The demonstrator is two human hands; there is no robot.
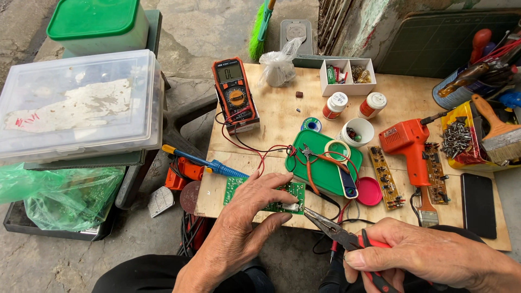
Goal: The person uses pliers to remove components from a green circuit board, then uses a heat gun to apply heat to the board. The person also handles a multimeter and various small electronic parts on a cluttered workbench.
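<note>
Right hand (429,255) grips pliers (336,233), tip pointing up-left at green circuit board (266,195) pinned by left hand (244,217).

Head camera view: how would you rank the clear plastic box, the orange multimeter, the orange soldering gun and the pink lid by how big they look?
1. clear plastic box
2. orange soldering gun and orange multimeter: look alike, so not ranked
3. pink lid

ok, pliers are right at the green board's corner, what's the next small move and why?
Probably ease the needle-nose pliers in the right hand forward a touch to the part at the green circuit board edge. The tips sit just short of it, and the left hand pins the board on the wooden table.
</note>
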